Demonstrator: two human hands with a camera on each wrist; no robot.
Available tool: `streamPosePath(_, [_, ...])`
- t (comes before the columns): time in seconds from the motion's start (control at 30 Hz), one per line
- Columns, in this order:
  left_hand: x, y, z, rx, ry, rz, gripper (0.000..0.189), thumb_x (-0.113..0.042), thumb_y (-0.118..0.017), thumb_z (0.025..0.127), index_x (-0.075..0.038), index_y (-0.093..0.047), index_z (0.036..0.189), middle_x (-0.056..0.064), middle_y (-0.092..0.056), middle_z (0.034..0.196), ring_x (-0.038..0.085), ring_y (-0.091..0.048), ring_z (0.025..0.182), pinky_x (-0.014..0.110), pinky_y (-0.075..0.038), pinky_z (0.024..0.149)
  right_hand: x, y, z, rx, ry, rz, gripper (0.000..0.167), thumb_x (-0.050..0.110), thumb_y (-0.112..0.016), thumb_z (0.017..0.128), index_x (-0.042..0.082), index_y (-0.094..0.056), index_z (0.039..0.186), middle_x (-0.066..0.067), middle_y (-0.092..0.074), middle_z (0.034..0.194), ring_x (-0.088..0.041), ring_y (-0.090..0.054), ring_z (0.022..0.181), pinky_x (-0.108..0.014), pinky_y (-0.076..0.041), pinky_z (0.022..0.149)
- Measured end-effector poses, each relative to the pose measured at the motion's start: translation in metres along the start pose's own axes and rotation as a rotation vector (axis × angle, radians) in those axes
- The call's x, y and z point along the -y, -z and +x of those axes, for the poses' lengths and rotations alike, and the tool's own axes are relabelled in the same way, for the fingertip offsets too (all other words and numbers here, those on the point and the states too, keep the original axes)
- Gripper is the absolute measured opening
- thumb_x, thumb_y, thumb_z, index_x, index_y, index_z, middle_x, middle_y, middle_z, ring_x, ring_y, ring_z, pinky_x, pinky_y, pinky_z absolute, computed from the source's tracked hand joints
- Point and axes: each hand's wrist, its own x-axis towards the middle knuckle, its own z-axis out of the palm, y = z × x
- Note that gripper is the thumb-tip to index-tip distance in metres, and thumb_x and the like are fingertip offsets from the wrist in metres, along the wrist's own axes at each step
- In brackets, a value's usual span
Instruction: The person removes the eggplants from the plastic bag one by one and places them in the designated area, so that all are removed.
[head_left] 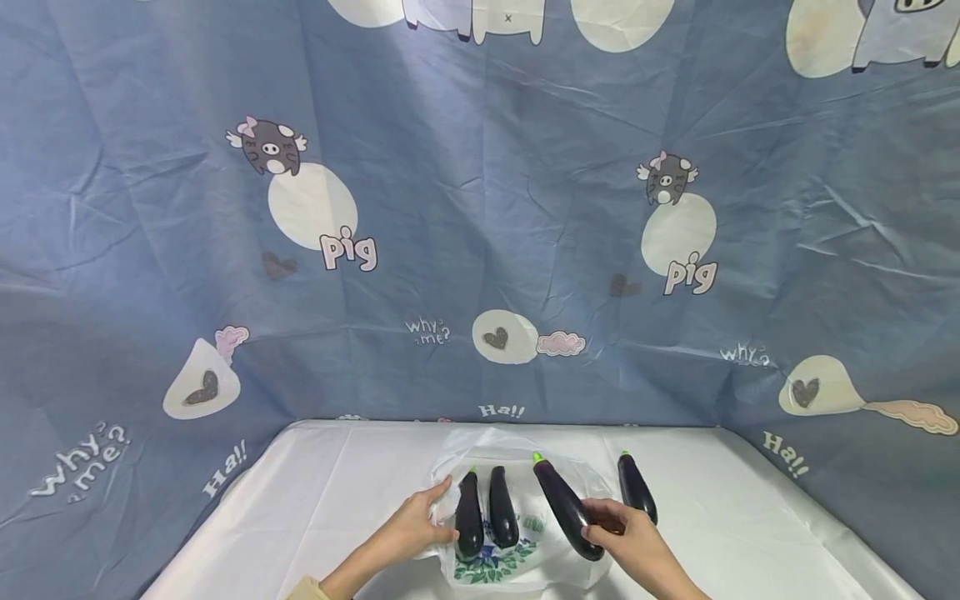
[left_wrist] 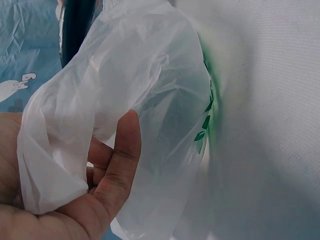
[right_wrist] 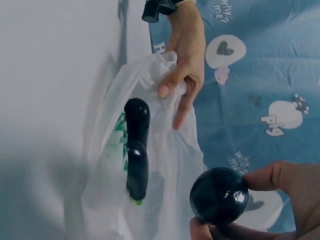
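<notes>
Of my two hands, the left hand (head_left: pixel 416 525) is bare, its fingers (left_wrist: pixel 116 177) finely creased at the joints and blunt at the tips; the thumb (right_wrist: pixel 172 82) ends in a short, rounded nail. Behind this hand, the bare forearm (head_left: pixel 352 571) runs into a pale cream sleeve (head_left: pixel 307 590). At the wrist sits a small black device (right_wrist: pixel 159 9), stepped in outline, with a stubby, cylindrical end. My right hand (head_left: pixel 626 533) is likewise bare, as is the visible forearm behind it.

The table (head_left: pixel 757 517) bears a bag (head_left: pixel 527 507) and an eggplant (head_left: pixel 634 485).
</notes>
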Motion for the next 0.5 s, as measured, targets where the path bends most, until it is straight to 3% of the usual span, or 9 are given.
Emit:
streamPosePath(0.33, [0.001, 0.0, 0.0, -0.019, -0.025, 0.016, 0.087, -0.014, -0.08, 0.071, 0.01, -0.036, 0.143, 0.036, -0.046, 0.137, 0.047, -0.046, 0.127, 0.06, -0.038, 0.102, -0.002, 0.009, -0.002, -0.057, -0.019, 0.003, 0.043, 0.017, -0.071, 0.08, 0.0, -0.065, 0.119, -0.01, -0.071, 0.108, -0.017, -0.068, 0.091, -0.031, -0.056, 0.077])
streamPosePath(0.5, [0.001, -0.001, -0.001, -0.007, -0.016, 0.014, 0.088, -0.014, -0.08, 0.071, 0.009, -0.035, 0.143, 0.037, -0.047, 0.135, 0.042, -0.053, 0.119, 0.056, -0.044, 0.097, -0.002, 0.013, -0.001, -0.091, -0.055, -0.001, 0.043, 0.018, -0.071, 0.08, 0.001, -0.065, 0.119, -0.006, -0.072, 0.104, -0.016, -0.067, 0.088, -0.036, -0.056, 0.077])
